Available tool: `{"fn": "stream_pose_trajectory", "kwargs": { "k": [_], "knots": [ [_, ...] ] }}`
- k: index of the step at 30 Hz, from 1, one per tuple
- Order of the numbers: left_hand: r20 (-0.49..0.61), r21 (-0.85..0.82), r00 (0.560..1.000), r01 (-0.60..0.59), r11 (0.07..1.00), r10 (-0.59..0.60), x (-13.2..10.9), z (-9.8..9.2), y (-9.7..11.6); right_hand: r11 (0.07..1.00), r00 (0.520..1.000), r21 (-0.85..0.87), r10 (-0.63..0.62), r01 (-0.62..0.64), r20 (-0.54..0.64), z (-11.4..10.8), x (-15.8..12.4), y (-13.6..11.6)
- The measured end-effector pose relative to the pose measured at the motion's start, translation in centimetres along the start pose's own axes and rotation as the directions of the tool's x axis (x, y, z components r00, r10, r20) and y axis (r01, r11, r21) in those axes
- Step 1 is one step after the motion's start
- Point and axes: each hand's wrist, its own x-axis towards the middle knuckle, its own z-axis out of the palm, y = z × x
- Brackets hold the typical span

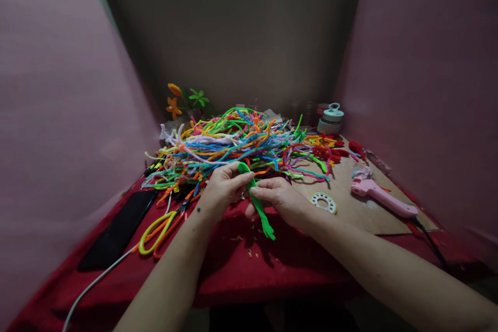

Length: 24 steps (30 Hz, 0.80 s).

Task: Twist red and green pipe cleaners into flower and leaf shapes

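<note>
A bundle of bright green pipe cleaners (260, 206) hangs slanted between my hands over the front of the table, its lower end free. My left hand (225, 185) pinches it near its upper end, thumb on top. Just below and to the right, my right hand (278, 194) holds its middle between thumb and fingers. Behind both hands lies a big heap of multicoloured pipe cleaners (229, 145). Small yellow scraps (250, 254) lie on the red cloth (288, 270) beneath the green piece.
Scissors with yellow handles (157, 233), a black phone-like slab (119, 231) and a white cable (97, 280) lie left. On a brown board (350, 218) at right are a pink glue gun (383, 197) and a white ring (323, 202). A lidded jar (330, 120) and fuzzy flowers (174, 108) stand behind.
</note>
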Motion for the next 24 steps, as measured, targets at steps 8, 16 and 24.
{"fn": "stream_pose_trajectory", "kwargs": {
  "k": [8, 16, 24],
  "knots": [
    [-0.072, 0.04, 0.995, -0.065, 0.997, 0.068, -0.03, 0.05, 0.16, 0.999, 0.999, 0.038, 0.001, 0.0, -0.033, -0.19, 0.16, 0.23],
    [-0.105, 0.087, 0.989, -0.095, 0.992, 0.104, 0.1, -0.13, -0.13, 0.989, 0.998, 0.142, 0.028, -0.036, 0.057, -0.16, 0.23, 0.48],
    [-0.176, 0.696, 0.799, -0.312, 0.646, 0.576, -0.41, 0.68, -0.63, 0.998, 0.997, 0.053, 0.035, -0.031, -0.063, 0.0, 0.34, 0.43]
  ]
}}
